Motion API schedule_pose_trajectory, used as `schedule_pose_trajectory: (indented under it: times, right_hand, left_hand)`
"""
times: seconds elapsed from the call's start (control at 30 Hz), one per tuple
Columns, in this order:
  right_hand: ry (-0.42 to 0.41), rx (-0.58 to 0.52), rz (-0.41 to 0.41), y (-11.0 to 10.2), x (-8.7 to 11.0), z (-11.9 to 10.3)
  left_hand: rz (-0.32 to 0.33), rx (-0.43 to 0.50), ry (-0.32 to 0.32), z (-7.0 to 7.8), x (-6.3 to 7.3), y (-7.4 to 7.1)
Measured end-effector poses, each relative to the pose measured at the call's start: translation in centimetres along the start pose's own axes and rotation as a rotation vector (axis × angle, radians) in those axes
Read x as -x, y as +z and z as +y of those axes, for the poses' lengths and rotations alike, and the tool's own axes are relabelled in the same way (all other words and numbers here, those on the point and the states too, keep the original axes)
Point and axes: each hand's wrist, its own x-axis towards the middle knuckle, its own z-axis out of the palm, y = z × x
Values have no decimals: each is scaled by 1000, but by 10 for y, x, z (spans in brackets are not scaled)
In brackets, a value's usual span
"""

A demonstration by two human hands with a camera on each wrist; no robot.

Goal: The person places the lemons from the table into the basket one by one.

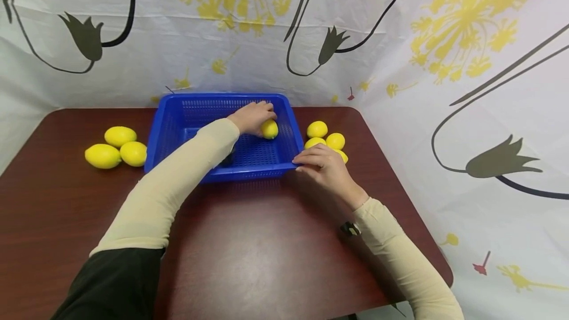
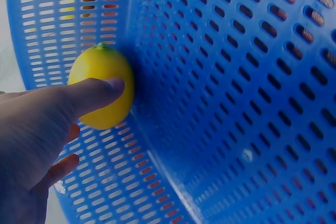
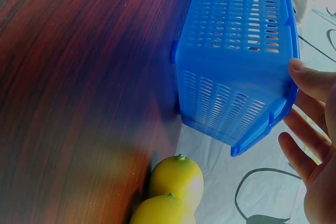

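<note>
A blue perforated plastic basket (image 1: 224,97) stands on the dark wooden table. Inside its right part, my left hand (image 1: 252,118) holds a yellow lemon (image 1: 269,130). In the left wrist view the thumb lies across the lemon (image 2: 97,65), close against the basket's slotted wall (image 2: 142,156); most of the fingers are hidden behind the fruit. My right hand (image 1: 328,168) grips the basket's rim at the near right corner. From the right wrist view, the thumb is on the outer side of the basket (image 3: 231,66) and the fingers are beyond the rim.
Three lemons (image 1: 120,136) lie together left of the basket. Several more lemons (image 1: 317,129) sit to its right, partly behind my right hand. A white cloth with flower prints (image 1: 146,83) hangs behind the table (image 1: 249,251) and along its right side.
</note>
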Motion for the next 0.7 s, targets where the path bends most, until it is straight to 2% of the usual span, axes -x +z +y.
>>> schedule_pose_trajectory:
  times: [0.17, 0.33, 0.57, 0.7]
  right_hand:
    - [0, 6, 7, 1, 0, -2]
    - [-8, 10, 13, 3, 0, -4]
    - [-14, 19, 21, 3, -1, -6]
    - [-5, 19, 14, 2, -2, -8]
  left_hand:
    - [13, -12, 16, -4, 6, -10]
    - [-6, -18, 3, -8, 15, -27]
    - [-107, 35, -82, -16, 29, -62]
    - [-139, 80, -120, -20, 40, -78]
